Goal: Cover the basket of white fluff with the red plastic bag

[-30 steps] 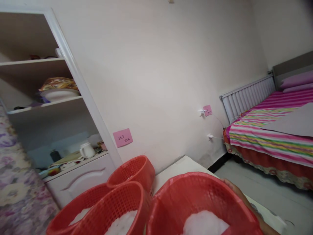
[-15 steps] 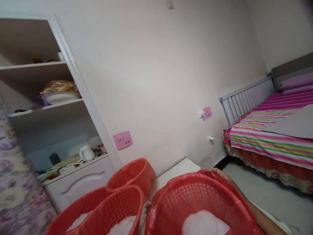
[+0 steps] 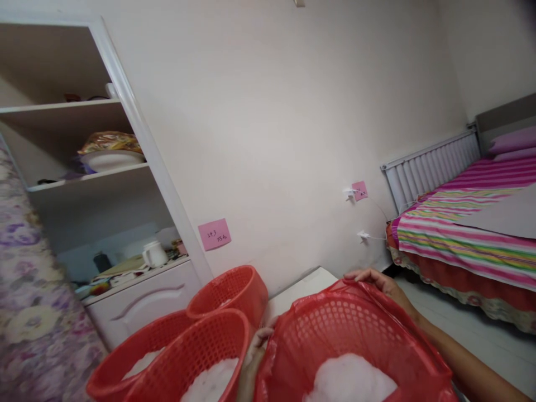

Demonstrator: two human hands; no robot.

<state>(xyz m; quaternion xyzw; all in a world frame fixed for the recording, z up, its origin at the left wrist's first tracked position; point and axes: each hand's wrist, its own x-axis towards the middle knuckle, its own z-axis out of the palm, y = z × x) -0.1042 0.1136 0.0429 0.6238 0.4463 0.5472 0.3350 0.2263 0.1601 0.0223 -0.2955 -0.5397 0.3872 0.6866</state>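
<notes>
Head view. The right hand (image 3: pixel 379 281) lies over the far rim of a red plastic basket (image 3: pixel 343 335) at the lower right, its fingers curled down onto the rim and onto the thin red plastic liner (image 3: pixel 364 287) that drapes over that rim; the grip is closed on the edge. The left hand (image 3: pixel 257 343) meets the same basket at its near left rim, fingers bent against the liner's edge, pinching it as far as can be seen; the lower part of this hand is cut off by the picture's border. The basket sits at the bottom of the view, resting against a white table (image 3: pixel 301 287), and holds a heap of white fluffy stuff (image 3: pixel 349 379). Just to its left stand three more red baskets: one in front (image 3: pixel 201 357) and one farther left (image 3: pixel 138 352), each with white filling, and one behind (image 3: pixel 230 293), whose contents are hard to make out. On the wall behind is a pink note (image 3: pixel 214 234). At left stands a white shelf unit (image 3: pixel 138 139) with a jug (image 3: pixel 154 254); at right, a bed with a striped cover (image 3: pixel 460 229).
</notes>
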